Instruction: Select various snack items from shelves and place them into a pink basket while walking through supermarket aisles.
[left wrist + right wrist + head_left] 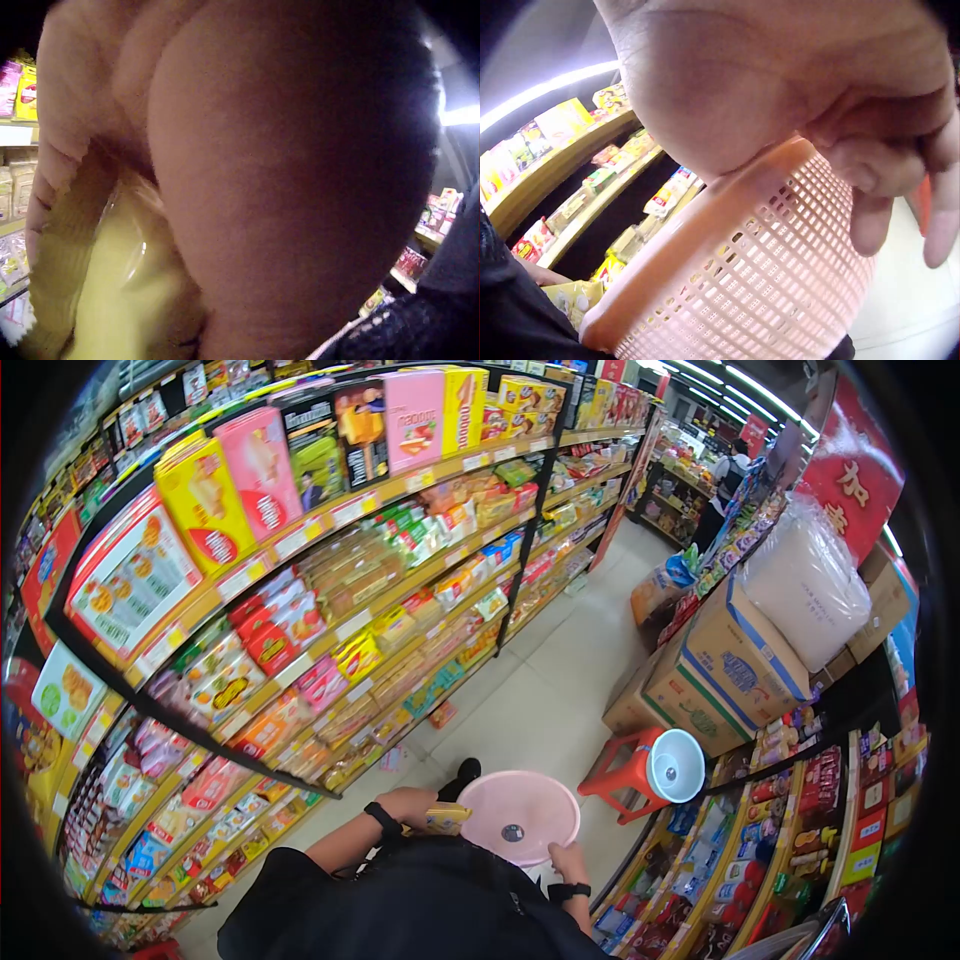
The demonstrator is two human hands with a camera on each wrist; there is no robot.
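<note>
Two things are held at the lower middle of the head view. A pink mesh basket (517,818), judged light and stiff, is best taken by its rim, where the right grip (570,858) is curled over it. A yellow packet (446,818) (soft, probably slippery film) is pinched in the left grip (412,805). Both forearms are drawn close to the body.
</note>
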